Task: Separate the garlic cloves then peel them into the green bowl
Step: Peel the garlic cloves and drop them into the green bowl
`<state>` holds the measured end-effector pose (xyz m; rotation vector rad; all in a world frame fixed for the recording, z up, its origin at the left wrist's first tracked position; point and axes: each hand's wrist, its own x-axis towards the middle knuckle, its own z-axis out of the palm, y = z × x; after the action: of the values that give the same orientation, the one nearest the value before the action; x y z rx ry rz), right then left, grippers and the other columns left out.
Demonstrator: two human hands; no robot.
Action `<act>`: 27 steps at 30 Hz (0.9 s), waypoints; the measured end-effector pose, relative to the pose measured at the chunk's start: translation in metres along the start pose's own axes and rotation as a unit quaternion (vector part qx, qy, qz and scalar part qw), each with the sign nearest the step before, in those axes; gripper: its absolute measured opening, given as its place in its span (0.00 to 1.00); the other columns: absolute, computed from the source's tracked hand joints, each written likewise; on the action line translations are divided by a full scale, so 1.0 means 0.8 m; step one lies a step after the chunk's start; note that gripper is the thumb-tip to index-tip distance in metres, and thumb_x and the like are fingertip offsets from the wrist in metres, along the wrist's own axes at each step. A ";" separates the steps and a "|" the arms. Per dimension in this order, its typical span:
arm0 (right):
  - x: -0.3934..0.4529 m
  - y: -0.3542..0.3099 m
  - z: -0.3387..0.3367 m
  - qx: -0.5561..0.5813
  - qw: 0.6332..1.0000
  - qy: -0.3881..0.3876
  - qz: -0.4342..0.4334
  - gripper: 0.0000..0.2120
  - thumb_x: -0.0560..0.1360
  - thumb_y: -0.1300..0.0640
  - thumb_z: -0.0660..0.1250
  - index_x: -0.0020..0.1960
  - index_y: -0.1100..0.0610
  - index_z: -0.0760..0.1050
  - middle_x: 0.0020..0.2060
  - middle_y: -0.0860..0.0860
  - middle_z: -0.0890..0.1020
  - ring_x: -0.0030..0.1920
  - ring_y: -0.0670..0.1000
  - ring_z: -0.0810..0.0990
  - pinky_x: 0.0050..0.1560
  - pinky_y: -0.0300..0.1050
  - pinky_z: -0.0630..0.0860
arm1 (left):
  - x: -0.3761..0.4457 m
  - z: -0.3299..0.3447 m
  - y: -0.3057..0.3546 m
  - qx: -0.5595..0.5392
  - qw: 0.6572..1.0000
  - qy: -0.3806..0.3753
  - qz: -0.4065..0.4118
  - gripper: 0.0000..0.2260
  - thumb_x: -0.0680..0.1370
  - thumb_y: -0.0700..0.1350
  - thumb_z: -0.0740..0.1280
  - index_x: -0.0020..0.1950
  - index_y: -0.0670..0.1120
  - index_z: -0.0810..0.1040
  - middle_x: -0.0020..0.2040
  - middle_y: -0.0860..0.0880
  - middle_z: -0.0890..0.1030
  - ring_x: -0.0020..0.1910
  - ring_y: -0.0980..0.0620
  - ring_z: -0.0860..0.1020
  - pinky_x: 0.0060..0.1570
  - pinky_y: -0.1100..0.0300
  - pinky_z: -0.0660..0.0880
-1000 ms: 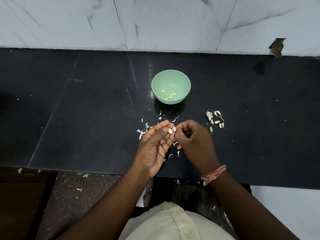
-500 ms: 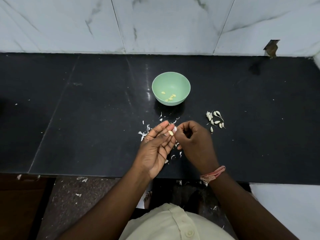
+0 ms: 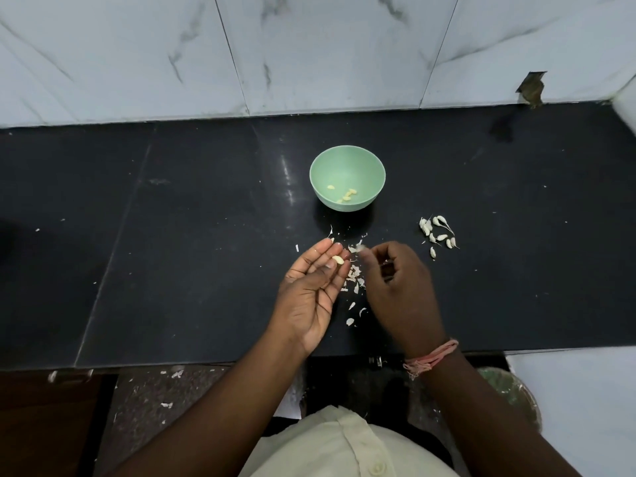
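Holding a bare yellow clove (image 3: 337,259) on its fingertips, the left hand (image 3: 311,294) lies palm up with its fingers nearly straight, thumb beside the clove. Just to the right, the right hand (image 3: 399,287) is curled, and it looks like it pinches a bit of white skin (image 3: 358,248) at its tip. Scraps of peel (image 3: 354,280) lie on the black counter (image 3: 206,270) under both hands.

This clove looks done. I think the next move is to lift it forward and drop it in the green bowl (image 3: 347,156), which sits farther back with a few peeled cloves inside. The unpeeled cloves (image 3: 437,232) wait to the right.

A moment ago the hands were touching; now they have pulled apart.
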<state>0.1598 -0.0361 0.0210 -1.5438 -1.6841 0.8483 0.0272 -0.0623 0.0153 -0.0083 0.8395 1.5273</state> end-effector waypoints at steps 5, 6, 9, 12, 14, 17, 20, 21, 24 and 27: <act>-0.004 0.000 -0.002 0.048 0.998 -0.014 -0.036 0.08 0.76 0.57 0.75 0.53 0.51 0.80 0.46 0.44 0.83 0.45 0.43 0.82 0.48 0.35 0.79 | -0.002 0.005 -0.003 0.049 0.998 0.010 0.034 0.14 0.78 0.26 0.63 0.60 0.37 0.79 0.56 0.39 0.85 0.60 0.45 0.83 0.55 0.57 0.82; -0.003 -0.001 -0.003 0.064 0.997 -0.017 -0.033 0.10 0.75 0.59 0.76 0.54 0.52 0.80 0.46 0.44 0.83 0.46 0.43 0.83 0.49 0.35 0.79 | -0.002 0.007 -0.005 0.056 0.998 0.010 0.039 0.14 0.78 0.26 0.63 0.60 0.37 0.79 0.56 0.39 0.85 0.60 0.46 0.83 0.54 0.58 0.82; 0.001 -0.006 -0.007 0.107 0.993 -0.024 -0.034 0.14 0.74 0.63 0.76 0.57 0.53 0.78 0.45 0.42 0.84 0.47 0.42 0.84 0.50 0.33 0.79 | -0.003 0.013 -0.012 0.069 0.996 0.016 0.049 0.14 0.78 0.26 0.64 0.60 0.37 0.79 0.56 0.39 0.85 0.58 0.47 0.84 0.52 0.59 0.82; 0.007 -0.006 -0.011 0.131 0.991 -0.026 -0.026 0.14 0.75 0.64 0.75 0.57 0.53 0.78 0.43 0.41 0.85 0.46 0.40 0.85 0.50 0.33 0.79 | -0.003 0.018 -0.018 0.073 0.995 0.027 0.056 0.14 0.77 0.26 0.65 0.60 0.37 0.79 0.56 0.39 0.85 0.57 0.47 0.84 0.51 0.61 0.82; 0.012 -0.004 -0.016 0.143 0.989 -0.033 -0.017 0.13 0.75 0.65 0.74 0.55 0.52 0.78 0.42 0.42 0.86 0.45 0.40 0.85 0.50 0.35 0.80 | -0.002 0.022 -0.023 0.077 0.994 0.033 0.063 0.14 0.77 0.26 0.65 0.60 0.37 0.79 0.55 0.39 0.85 0.57 0.47 0.84 0.51 0.61 0.82; 0.019 0.005 -0.021 0.166 0.985 -0.046 0.009 0.11 0.75 0.65 0.74 0.53 0.52 0.77 0.42 0.44 0.85 0.44 0.42 0.84 0.48 0.38 0.81 | -0.002 0.028 -0.031 0.077 0.994 0.039 0.070 0.14 0.77 0.27 0.66 0.60 0.37 0.79 0.55 0.39 0.85 0.56 0.47 0.84 0.52 0.60 0.82; 0.026 0.011 -0.026 0.206 0.976 -0.063 0.039 0.10 0.75 0.65 0.73 0.52 0.53 0.76 0.42 0.48 0.84 0.43 0.44 0.83 0.48 0.46 0.83 | -0.003 0.033 -0.038 0.069 0.994 0.044 0.067 0.14 0.77 0.27 0.65 0.60 0.37 0.80 0.55 0.39 0.85 0.56 0.47 0.84 0.51 0.60 0.82; 0.028 0.013 -0.028 0.224 0.970 -0.073 0.053 0.10 0.75 0.65 0.73 0.52 0.54 0.76 0.43 0.50 0.84 0.43 0.46 0.84 0.48 0.49 0.84 | -0.003 0.034 -0.039 0.067 0.995 0.045 0.066 0.14 0.77 0.27 0.64 0.60 0.37 0.79 0.55 0.39 0.85 0.56 0.47 0.84 0.51 0.60 0.82; 0.032 0.016 -0.032 0.255 0.960 -0.092 0.074 0.11 0.76 0.66 0.72 0.51 0.55 0.74 0.45 0.56 0.84 0.42 0.51 0.84 0.45 0.51 0.85 | -0.005 0.035 -0.041 0.064 0.995 0.041 0.063 0.15 0.78 0.27 0.64 0.62 0.36 0.78 0.57 0.38 0.84 0.57 0.46 0.84 0.50 0.60 0.82; 0.037 0.018 -0.035 0.288 0.947 -0.105 0.096 0.10 0.77 0.68 0.70 0.52 0.58 0.72 0.45 0.60 0.85 0.38 0.53 0.84 0.41 0.47 0.83 | -0.006 0.039 -0.043 0.049 0.996 0.041 0.055 0.15 0.78 0.27 0.63 0.64 0.36 0.78 0.58 0.39 0.84 0.56 0.46 0.85 0.48 0.61 0.82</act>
<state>0.1895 -0.0051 0.0265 -1.2447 -1.2646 1.4984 0.0724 -0.0547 0.0234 0.0484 0.9939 1.5966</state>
